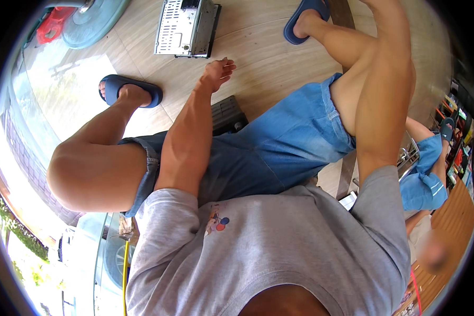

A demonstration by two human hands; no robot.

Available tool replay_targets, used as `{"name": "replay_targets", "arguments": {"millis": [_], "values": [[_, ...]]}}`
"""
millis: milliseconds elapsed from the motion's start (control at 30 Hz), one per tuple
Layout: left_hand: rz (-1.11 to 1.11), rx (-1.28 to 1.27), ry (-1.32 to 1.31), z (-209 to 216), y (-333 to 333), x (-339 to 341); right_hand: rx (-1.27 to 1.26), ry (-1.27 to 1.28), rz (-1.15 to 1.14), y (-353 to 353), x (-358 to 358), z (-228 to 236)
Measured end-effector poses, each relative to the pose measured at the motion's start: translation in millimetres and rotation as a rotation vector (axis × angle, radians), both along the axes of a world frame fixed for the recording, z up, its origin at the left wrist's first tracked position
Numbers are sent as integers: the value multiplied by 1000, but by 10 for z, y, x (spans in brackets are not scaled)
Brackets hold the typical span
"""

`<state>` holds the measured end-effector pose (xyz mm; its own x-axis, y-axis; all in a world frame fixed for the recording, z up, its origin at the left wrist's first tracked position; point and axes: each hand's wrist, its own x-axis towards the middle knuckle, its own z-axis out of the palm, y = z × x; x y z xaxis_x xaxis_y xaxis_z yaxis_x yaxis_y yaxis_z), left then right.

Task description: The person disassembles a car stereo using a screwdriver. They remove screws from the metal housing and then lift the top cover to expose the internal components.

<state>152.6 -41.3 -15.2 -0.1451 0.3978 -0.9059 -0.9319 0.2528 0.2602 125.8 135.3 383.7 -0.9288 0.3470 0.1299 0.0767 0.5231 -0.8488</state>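
two blue slippers (157,97) flank left hand (219,73) and metal box (176,29)

Holding the left arm (187,134) out toward the far side, slanting slightly right; loosely curling the left hand (219,75) with fingers pointing right, leaving any pinch too small to tell. Extending the right arm (382,100) far along the right, placing the right hand beyond view.

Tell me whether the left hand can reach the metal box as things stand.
Probably yes: the left hand is close to the metal box, with nothing visible between them.
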Motion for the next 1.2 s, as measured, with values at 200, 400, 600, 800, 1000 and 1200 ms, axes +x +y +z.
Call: {"name": "replay_targets", "arguments": {"millis": [200,400,600,800,1000,1200], "values": [[53,-256,181,-35,-256,-94,106,6,17,-80,-202,-127],[463,-415,199,-72,-584,-300,489,0,-57,-91,-728,-1568],[835,-308,296,133,-584,-661,-166,-649,-207,-499,-533,-2675],[749,-157,460,255,-808,-1026,-714,-801,-14,-574,-613,-2780],[575,234,351,461,-651,-1225,-657,-676,-127,-639,-630,-2989],[381,93,458,684,-697,-1073,-818,-568,-154,-716,-507,-3035]]}}
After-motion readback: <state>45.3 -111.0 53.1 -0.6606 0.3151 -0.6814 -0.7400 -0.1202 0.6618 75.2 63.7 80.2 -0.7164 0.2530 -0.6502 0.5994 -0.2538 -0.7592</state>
